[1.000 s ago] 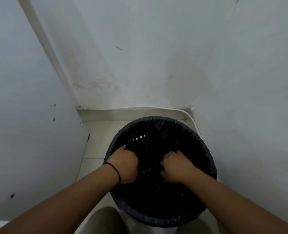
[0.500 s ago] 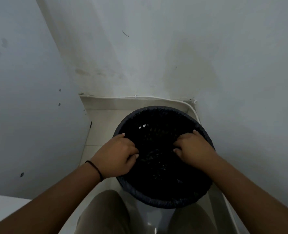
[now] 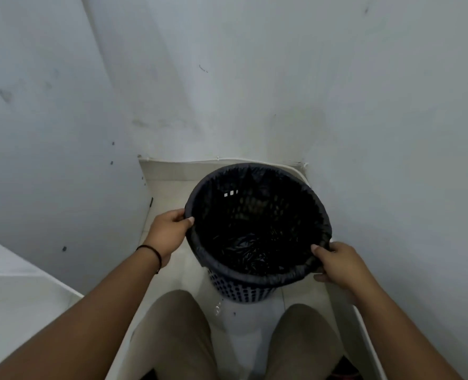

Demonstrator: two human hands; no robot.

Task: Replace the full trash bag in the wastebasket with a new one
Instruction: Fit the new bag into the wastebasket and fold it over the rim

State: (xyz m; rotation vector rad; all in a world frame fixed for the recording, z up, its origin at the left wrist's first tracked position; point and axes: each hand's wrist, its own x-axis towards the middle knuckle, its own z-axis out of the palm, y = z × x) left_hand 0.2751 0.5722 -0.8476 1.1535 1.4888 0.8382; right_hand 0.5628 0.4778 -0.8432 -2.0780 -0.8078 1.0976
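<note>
1. Where the view began, nearest the camera: two knees in tan trousers [image 3: 178, 333], bent either side of pale floor tiles [image 3: 244, 322].
2. Reaching forward from both lower corners: bare forearms, a thin black band [image 3: 151, 249] round the left wrist.
3. Left hand [image 3: 170, 231]: at the left side of the rim, thumb hooked over the folded edge of the trash bag [image 3: 254, 242], fingers curled behind it, pinching the plastic.
4. Right hand [image 3: 337, 263]: at the near right of the rim, fingers curled over the bag's edge, thumb below, gripping it likewise.
5. Between the hands: a dark perforated wastebasket [image 3: 241, 293], upright on the floor in the corner, black bag lining it and folded down over the rim all round; crumpled black plastic low inside, contents otherwise too dark to tell.
6. Behind the basket: a white cable [image 3: 222, 160] along the foot of the wall.
7. Farthest: pale scuffed walls [image 3: 254, 78] meeting in the corner, a white panel on the left.
</note>
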